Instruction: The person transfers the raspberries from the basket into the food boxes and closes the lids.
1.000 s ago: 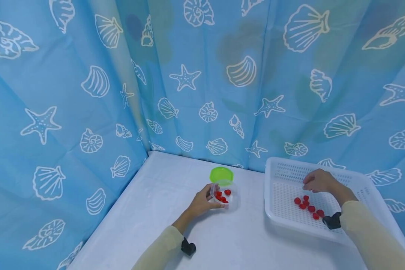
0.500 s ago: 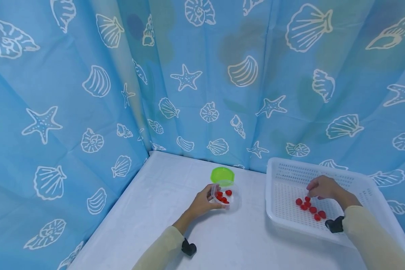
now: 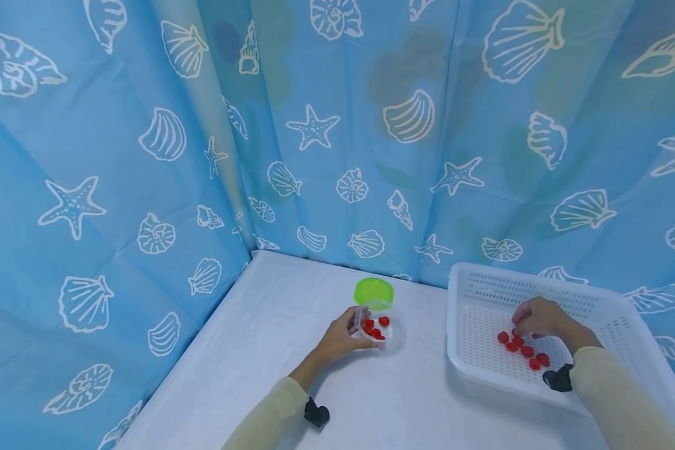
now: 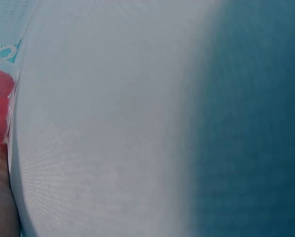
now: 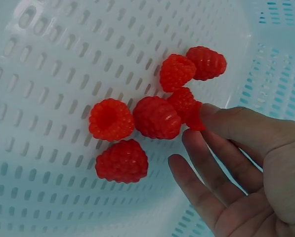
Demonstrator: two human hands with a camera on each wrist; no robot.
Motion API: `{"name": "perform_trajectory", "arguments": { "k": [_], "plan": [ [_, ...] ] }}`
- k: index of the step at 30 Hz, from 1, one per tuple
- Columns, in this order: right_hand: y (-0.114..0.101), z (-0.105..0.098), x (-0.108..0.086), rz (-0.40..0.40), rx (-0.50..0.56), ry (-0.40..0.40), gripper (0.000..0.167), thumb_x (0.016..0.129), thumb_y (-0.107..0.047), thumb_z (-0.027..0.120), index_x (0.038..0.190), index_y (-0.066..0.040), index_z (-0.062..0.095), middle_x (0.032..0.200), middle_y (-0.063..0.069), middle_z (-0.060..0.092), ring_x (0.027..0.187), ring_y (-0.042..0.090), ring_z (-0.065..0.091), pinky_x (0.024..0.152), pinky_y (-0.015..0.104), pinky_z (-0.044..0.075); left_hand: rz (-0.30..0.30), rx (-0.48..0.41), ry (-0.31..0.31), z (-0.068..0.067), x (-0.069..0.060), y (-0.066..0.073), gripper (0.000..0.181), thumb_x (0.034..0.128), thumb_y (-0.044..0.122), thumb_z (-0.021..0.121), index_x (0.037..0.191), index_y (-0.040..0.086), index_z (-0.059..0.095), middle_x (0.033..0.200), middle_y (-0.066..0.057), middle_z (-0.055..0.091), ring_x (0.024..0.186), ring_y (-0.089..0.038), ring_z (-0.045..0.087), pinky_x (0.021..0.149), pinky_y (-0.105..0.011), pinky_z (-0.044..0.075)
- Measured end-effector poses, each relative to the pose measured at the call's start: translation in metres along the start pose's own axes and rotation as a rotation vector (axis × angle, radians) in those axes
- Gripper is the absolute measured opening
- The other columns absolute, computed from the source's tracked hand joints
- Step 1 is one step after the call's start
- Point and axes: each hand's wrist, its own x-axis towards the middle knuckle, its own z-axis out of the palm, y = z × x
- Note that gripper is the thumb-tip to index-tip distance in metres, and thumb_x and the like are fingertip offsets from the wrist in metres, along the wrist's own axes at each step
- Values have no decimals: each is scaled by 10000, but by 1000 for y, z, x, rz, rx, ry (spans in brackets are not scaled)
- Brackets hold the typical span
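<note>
Inside the white basket (image 3: pixel 455 312), R hand (image 3: pixel 548 319) is at a red raspberry (image 5: pixel 194 117): thumb tip on it, forefinger tip hid. behind, so a near-closed pinch just berry-wide; how firm, can't tell. Next two fingers reach out loosely below, tips just beside the loose berries.

Six more raspberries (image 5: pixel 157 117) lie on basket floor, in a bent cluster next to R hand, mostly touching or nearly; one has its hollow end turned up to the wrist cam.

L of basket, w/ a stretch of cloth btwn, L hand (image 3: pixel 337 337) grips a clear tub (image 3: pixel 394 336), thumb & fingers curled round its side, spread approx. as wide as the tub. Several red berries (image 3: pixel 384 320) sit in it; exact no. unclear. Can't tell if tub's lifted or resting.

Also L of basket, just beyond the tub, green lid (image 3: pixel 372 290) lies flat, its near edge partly behind tub's rim.

Under basket: white-covered table (image 3: pixel 292 300). Near side of basket, R sleeve (image 3: pixel 613 394), cream, w/ black wrist piece (image 3: pixel 559 378) over near rim; L sleeve (image 3: pixel 270 412) matches, further L. Behind basket: blue curtain (image 3: pixel 337 156) w/ white shells & starfish.
</note>
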Motion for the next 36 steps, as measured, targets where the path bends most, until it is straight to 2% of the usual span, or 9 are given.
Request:
{"name": "perform_trajectory", "arguments": {
  "k": [7, 15, 21, 24, 28, 36],
  "plan": [
    [6, 4, 5, -28, -10, 6, 349, 693, -135, 865, 989, -30, 712, 899, 86, 651, 776, 244, 583, 746, 462, 575, -3, -12, -6, -1, 0, 1, 830, 694, 367, 882, 1394, 343, 437, 1370, 129, 517, 1342, -169, 437, 954, -356, 501],
    [2, 6, -2, -22, -6, -40, 289, 765, -191, 828, 983, -34, 721, 863, 74, 645, 726, 228, 586, 729, 406, 580, 8, -8, -5, 0, 3, -3, 823, 692, 381, 882, 1389, 350, 444, 1358, 141, 524, 1338, -148, 440, 968, -341, 489],
    [0, 6, -6, 22, -24, -61, 395, 712, -264, 867, 962, -35, 665, 857, 85, 612, 733, 237, 570, 700, 411, 575, 20, -22, -12, 0, 4, -5, 817, 693, 390, 880, 1384, 336, 448, 1352, 150, 527, 1335, -131, 442, 976, -326, 480],
    [2, 5, -6, 13, -16, -62, 398, 719, -258, 862, 977, -25, 667, 860, 86, 626, 726, 231, 592, 709, 413, 581, 22, -20, -12, 0, 3, -3, 817, 694, 393, 878, 1387, 330, 449, 1353, 146, 529, 1334, -135, 444, 982, -327, 475],
    [4, 4, -6, -20, 6, -45, 333, 780, -217, 816, 1025, -21, 704, 899, 87, 663, 736, 211, 623, 752, 433, 583, 16, -15, -9, 0, 1, 0, 821, 700, 380, 877, 1396, 331, 445, 1366, 130, 527, 1339, -161, 442, 984, -347, 476],
    [7, 1, -1, -56, 13, 14, 377, 778, -266, 821, 1066, -47, 715, 1008, 107, 670, 846, 227, 625, 804, 525, 555, 14, -6, -1, 0, 1, -1, 837, 703, 364, 878, 1409, 331, 430, 1370, 141, 522, 1332, -141, 447, 972, -347, 486]
  ]
}}
